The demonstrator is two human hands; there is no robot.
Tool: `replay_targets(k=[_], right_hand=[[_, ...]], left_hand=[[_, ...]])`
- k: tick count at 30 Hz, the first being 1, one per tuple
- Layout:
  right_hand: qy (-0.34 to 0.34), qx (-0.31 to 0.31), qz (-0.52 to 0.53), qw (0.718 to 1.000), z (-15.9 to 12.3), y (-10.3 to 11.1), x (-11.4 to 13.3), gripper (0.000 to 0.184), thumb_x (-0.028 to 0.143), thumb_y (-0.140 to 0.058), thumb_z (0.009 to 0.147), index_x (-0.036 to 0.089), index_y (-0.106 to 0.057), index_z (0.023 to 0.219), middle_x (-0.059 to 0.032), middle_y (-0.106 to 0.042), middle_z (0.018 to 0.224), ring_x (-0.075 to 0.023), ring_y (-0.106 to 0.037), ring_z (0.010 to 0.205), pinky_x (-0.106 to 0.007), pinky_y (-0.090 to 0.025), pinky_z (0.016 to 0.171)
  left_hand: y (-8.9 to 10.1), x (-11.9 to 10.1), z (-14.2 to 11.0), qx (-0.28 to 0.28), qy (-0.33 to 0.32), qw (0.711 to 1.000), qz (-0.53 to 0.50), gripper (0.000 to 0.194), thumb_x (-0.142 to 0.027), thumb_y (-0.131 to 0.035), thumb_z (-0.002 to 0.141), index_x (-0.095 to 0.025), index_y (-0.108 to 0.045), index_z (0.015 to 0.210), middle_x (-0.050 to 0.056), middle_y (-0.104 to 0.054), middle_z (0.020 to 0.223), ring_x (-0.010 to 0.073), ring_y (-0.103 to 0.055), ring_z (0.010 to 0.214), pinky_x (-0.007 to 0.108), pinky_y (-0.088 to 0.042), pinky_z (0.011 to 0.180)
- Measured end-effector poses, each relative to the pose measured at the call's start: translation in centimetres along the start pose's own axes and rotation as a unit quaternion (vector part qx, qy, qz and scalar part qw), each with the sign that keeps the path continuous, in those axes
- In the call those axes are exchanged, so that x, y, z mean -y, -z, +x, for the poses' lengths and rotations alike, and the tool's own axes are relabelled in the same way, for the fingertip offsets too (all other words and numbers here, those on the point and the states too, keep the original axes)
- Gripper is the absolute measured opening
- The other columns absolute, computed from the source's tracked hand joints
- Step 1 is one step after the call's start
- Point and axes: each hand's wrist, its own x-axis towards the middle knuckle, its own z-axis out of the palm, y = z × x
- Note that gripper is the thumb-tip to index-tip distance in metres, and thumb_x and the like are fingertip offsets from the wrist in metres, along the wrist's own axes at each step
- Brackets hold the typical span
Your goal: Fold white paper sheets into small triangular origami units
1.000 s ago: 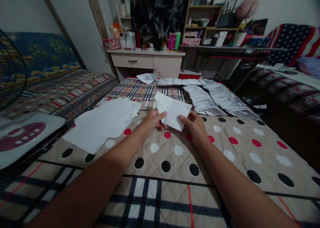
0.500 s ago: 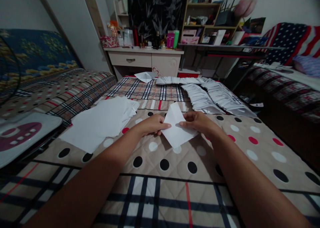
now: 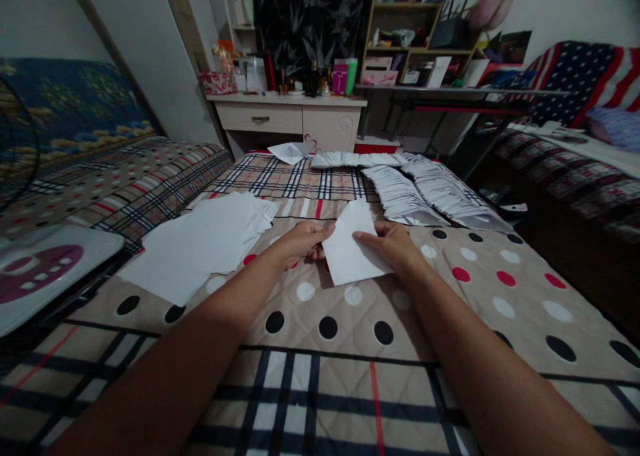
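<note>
Fingers [image 3: 326, 231] of the left hand [image 3: 303, 239] are pinching the left edge of a folded white paper sheet [image 3: 353, 259], thumb on top; the right hand [image 3: 397, 246] is pressing its thumb onto the face while its other fingers are curling behind the right edge. Between both sets of fingers, the sheet is looking light, thin and fairly crisp, probably bending readily, creasing under hard squeezing and sliding a little against skin. Opposite edges are seeming the best holds, thumbs above, fingers supporting underneath. Below the fingers, a quilted bedspread [image 3: 328, 327] is spreading out. Left of them, loose white sheets [image 3: 200, 236] are lying overlapped; beyond the right fingers, rows of folded papers [image 3: 403, 195] are fanning out.
</note>
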Motion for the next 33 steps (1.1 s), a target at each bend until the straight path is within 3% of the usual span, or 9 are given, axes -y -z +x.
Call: replay_targets(k=[3, 6, 11, 16, 23, 28, 33], right_hand=[[0.02, -0.013, 0.007, 1.0, 0.0, 0.0, -0.3, 0.033, 0.035, -0.08, 0.059, 0.012, -0.073, 0.081, -0.0047, -0.072, 0.068, -0.0133, -0.06, 0.05, -0.021, -0.043, 0.044], [0.035, -0.03, 0.004, 0.999, -0.1, -0.1, -0.5, 0.038, 0.038, -0.08, 0.059, 0.012, -0.073, 0.086, -0.0066, -0.074, 0.077, -0.0145, -0.062, 0.054, -0.022, -0.045, 0.047], [0.031, -0.03, -0.018, 0.999, -0.1, -0.2, -0.4, 0.034, 0.036, -0.078, 0.061, 0.012, -0.072, 0.084, -0.0065, -0.074, 0.076, -0.0139, -0.061, 0.053, -0.022, -0.044, 0.046], [0.016, -0.003, -0.032, 0.999, -0.4, -0.2, -0.1, 0.029, 0.036, -0.076, 0.064, 0.012, -0.069, 0.079, -0.0048, -0.071, 0.067, -0.0128, -0.059, 0.049, -0.022, -0.042, 0.044], [0.004, 0.112, -0.048, 0.992, -0.7, 0.0, 0.1, 0.03, 0.035, -0.08, 0.059, 0.012, -0.065, 0.072, -0.0014, -0.066, 0.06, -0.0111, -0.056, 0.046, -0.02, -0.041, 0.042], [0.007, 0.201, -0.078, 0.976, -1.0, 0.0, 0.1, 0.034, 0.04, -0.079, 0.062, 0.012, -0.065, 0.077, -0.0016, -0.067, 0.063, -0.0117, -0.058, 0.047, -0.02, -0.042, 0.042], [0.022, 0.249, -0.102, 0.963, -1.4, -0.3, 0.5, 0.032, 0.04, -0.077, 0.066, 0.013, -0.064, 0.076, -0.0013, -0.067, 0.064, -0.0111, -0.058, 0.048, -0.02, -0.043, 0.042]], left_hand=[[0.2, -0.2, 0.1, -0.011, 0.01, 0.997, -0.073, 0.041, -0.049, -0.07, 0.078, -0.009, -0.062, 0.072, 0.0, -0.058, 0.053, 0.0035, -0.049, 0.042, 0.013, -0.034, 0.04], [0.4, -0.2, 0.1, 0.0, 0.009, 0.997, -0.081, 0.037, -0.043, -0.076, 0.073, -0.008, -0.066, 0.075, 0.001, -0.06, 0.056, 0.0034, -0.051, 0.045, 0.013, -0.036, 0.042], [0.5, 0.5, 0.3, -0.028, -0.029, 0.999, 0.011, 0.025, -0.034, -0.074, 0.075, -0.01, -0.069, 0.079, -0.002, -0.057, 0.048, 0.0036, -0.043, 0.037, 0.015, -0.029, 0.038], [0.2, 0.3, 0.2, -0.04, -0.055, 0.995, 0.075, 0.019, -0.03, -0.07, 0.075, -0.012, -0.065, 0.073, -0.002, -0.057, 0.048, 0.0052, -0.047, 0.04, 0.016, -0.031, 0.04], [-0.2, 0.4, 0.2, -0.006, -0.117, 0.989, 0.084, 0.031, -0.039, -0.072, 0.073, -0.014, -0.056, 0.065, -0.005, -0.054, 0.049, 0.0046, -0.045, 0.04, 0.016, -0.029, 0.039], [-0.5, 0.4, 0.1, -0.065, -0.124, 0.986, 0.091, 0.038, -0.046, -0.063, 0.08, -0.015, -0.054, 0.059, -0.005, -0.047, 0.041, 0.0048, -0.038, 0.034, 0.018, -0.022, 0.036], [-1.0, 0.6, 0.4, -0.129, -0.127, 0.978, 0.1, 0.04, -0.039, -0.057, 0.081, -0.016, -0.048, 0.049, -0.005, -0.043, 0.04, 0.0049, -0.036, 0.033, 0.019, -0.023, 0.035]])
